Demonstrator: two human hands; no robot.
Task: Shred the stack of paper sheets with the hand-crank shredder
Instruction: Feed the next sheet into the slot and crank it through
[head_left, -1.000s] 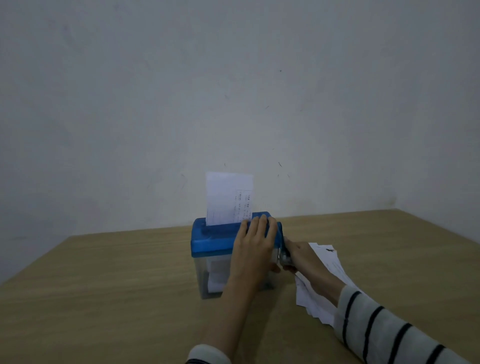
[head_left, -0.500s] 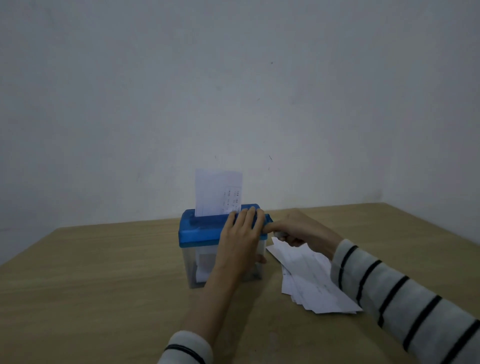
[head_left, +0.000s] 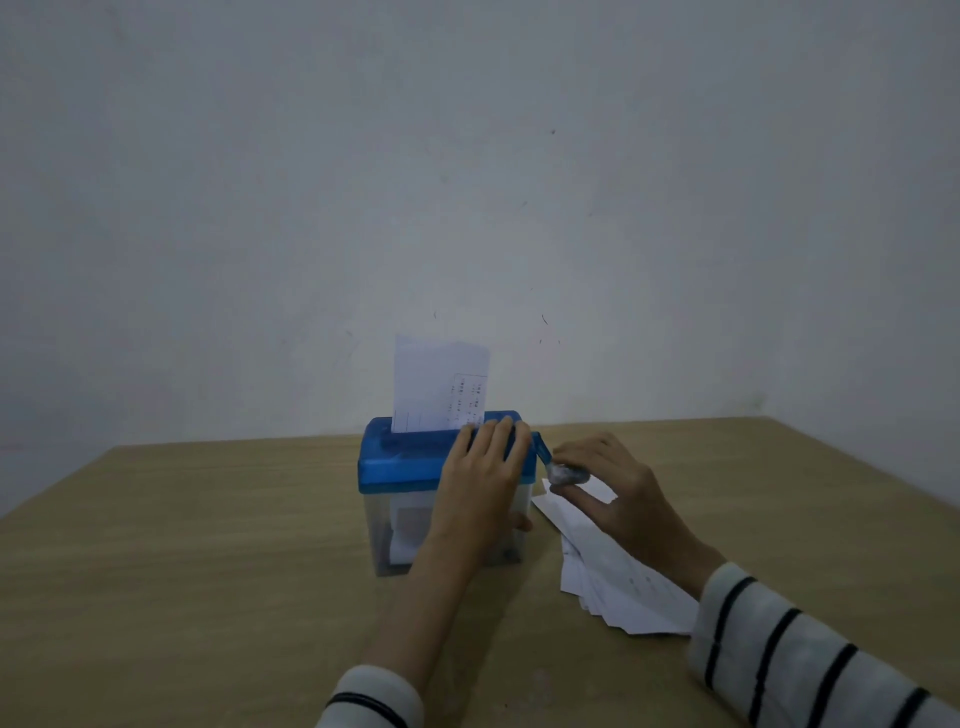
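My left hand (head_left: 480, 483) lies flat-fingered on the shredder (head_left: 410, 462); my right hand (head_left: 610, 488) pinches the crank knob (head_left: 566, 474), paper stack (head_left: 613, 582) beneath those fingers.

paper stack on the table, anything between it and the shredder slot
Yes: a sheet stands upright in the slot of the shredder, and the right hand on the crank knob hovers over the paper stack.

The left hand (head_left: 480, 480) lies flat, fingers straight and forward; beside it, the right hand (head_left: 610, 491) pinches with thumb and fingertips.
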